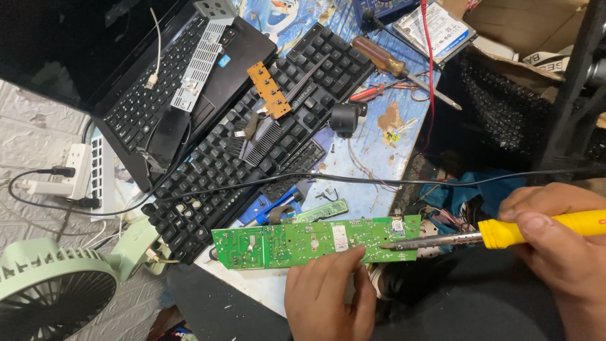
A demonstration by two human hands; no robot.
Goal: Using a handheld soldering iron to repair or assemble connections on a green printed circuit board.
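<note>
My left hand [331, 297] holds the long green circuit board [315, 240] by its bottom edge. My fingers press on the board near the middle, and my thumb is up at the same edge. The board lies flat and a bit tilted, with its left end low over the edge of the blue table [379, 189].

My right hand [555, 246] is wrapped tight around the yellow plastic handle of a soldering iron [505, 232]. The iron's shiny metal tip points left and touches the right end of the green board, near a small silver part there.

A thin black wire [353, 179] runs across the table just above the board. Behind the board lies a big black keyboard [265, 132] with some keys gone. A small orange board with buttons [269, 89] and a grey plastic comb-like piece [260, 140] rest on top of it. A black laptop [170, 88] sits to the left of the keyboard, with a grey metal strip [199, 63] on its keys. A screwdriver with a brown handle [398, 68] lies at the far side of the table, near a silver hard drive [435, 28]. A pale green fan [53, 290] stands down at the left, close to a white power strip [79, 173].
</note>
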